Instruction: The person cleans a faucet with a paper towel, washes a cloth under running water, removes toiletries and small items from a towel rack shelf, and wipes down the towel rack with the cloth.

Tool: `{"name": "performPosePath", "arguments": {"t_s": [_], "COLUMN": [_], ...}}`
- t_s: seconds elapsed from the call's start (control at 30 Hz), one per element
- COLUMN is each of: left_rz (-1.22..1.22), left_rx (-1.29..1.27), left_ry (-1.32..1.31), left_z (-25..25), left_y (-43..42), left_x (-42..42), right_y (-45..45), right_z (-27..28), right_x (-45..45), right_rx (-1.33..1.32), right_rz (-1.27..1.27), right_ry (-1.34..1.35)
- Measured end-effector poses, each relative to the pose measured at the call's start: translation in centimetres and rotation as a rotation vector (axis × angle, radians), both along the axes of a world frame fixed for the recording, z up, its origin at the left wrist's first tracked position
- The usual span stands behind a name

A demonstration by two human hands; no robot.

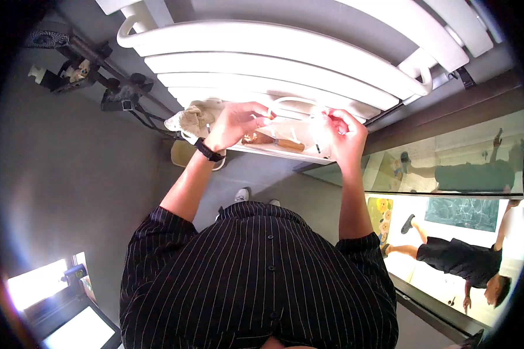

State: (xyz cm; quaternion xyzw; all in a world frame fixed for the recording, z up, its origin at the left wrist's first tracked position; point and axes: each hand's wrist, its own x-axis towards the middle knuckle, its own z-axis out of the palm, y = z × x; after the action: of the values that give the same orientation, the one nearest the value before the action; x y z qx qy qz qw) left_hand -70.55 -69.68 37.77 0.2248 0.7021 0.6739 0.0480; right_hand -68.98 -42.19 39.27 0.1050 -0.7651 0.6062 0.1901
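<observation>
My left hand, with a dark watch at the wrist, has thumb and forefinger closed on one end of a thin white curved strip. At the strip's other end, the fingers of my right hand are bent together in a pinch; glare blurs the exact grip. Under the strip, a shallow white tray holds a brown brush-like tool with a wooden handle. A crumpled whitish cloth lies at the tray's left end, beside my left hand.
White curved rack bars rise beyond the tray. Black metal stands are at the left, and a pale bin sits on the floor. A long glass panel runs along the right; a person in dark clothes appears there.
</observation>
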Motion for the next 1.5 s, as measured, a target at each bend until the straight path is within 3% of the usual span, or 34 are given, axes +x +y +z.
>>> {"name": "performPosePath", "arguments": {"t_s": [0.1,0.33,0.47,0.63,0.8,0.87,0.9,0.97,1.03,1.1,1.23,1.5], "left_rz": [-0.009,0.079,0.050,0.050,0.096,0.116,0.192,0.269,0.353,0.370,0.373,0.505], "left_rx": [0.021,0.131,0.133,0.103,0.058,0.066,-0.062,-0.191,-0.289,-0.320,-0.283,-0.125], "left_ry": [-0.152,-0.177,-0.193,-0.032,-0.120,-0.115,-0.048,0.018,0.070,0.113,0.120,0.057], "left_z": [0.0,-0.8,-0.8,-1.2,-0.6,-0.4,0.1,0.5,0.6,0.3,0.2,-0.3], "left_y": [-1.2,-0.5,-0.7,-0.6,-1.5,-2.3,-2.7,-3.7,-4.6,-5.3,-6.4,-7.9], "left_x": [0.1,0.2,0.2,0.3,0.7,0.8,1.0,1.3,1.6,1.7,2.4,4.3], "right_y": [0.5,-0.2,-0.9,-1.1,-1.7,-2.1,-2.0,-1.7,-2.1,-2.1,-2.5,-3.2], "right_z": [-0.8,-1.3,-1.9,-2.7,-3.0,-2.6,-2.7,-2.9,-2.4,-2.8,-3.2,-2.4], "right_x": [-0.1,-0.2,0.0,-0.1,-0.1,0.1,0.1,-0.1,0.1,-0.3,-1.1,-2.1], "right_rx": [-0.159,-0.374,-0.399,-0.430,-0.421,-0.171,-0.170,0.441,0.527,0.799,0.989,0.967], "right_rz": [0.032,0.173,0.192,0.183,0.167,0.106,0.104,0.195,0.221,0.262,0.320,0.448], "right_ry": [-0.105,-0.242,-0.309,-0.313,-0.355,-0.297,-0.298,-0.175,-0.275,-0.167,-0.229,-0.335]}}
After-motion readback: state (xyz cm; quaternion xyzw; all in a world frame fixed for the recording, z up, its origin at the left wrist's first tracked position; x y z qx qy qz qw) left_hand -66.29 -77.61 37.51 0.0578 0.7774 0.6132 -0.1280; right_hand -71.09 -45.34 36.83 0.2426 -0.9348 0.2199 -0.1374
